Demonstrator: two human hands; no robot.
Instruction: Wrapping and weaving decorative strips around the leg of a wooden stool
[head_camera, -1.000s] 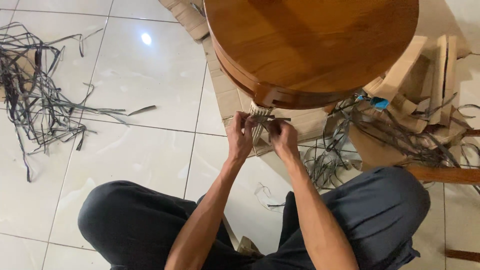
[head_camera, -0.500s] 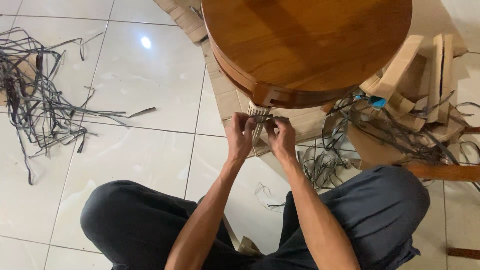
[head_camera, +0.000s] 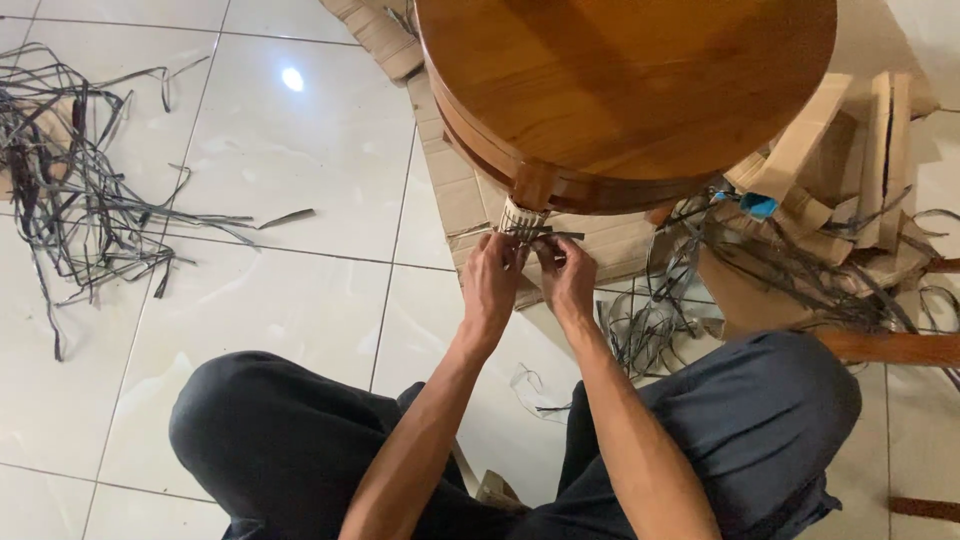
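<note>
Centre frame: left hand (head_camera: 492, 282) and right hand (head_camera: 566, 278) are pinching a dark strip (head_camera: 556, 236), wrapping the table leg (head_camera: 522, 215); next wrap needs tension.

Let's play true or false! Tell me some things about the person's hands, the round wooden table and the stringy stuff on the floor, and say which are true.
1. Both hands, the left hand and the right hand, are at the wrapped table leg. True.
2. The round wooden table is painted blue. False: it is brown wood.
3. A pile of dark strips lies on the white tiled floor. True.
4. The person is standing up. False: they sit on the floor, knees spread.
5. Flattened cardboard lies under the table. True.
</note>
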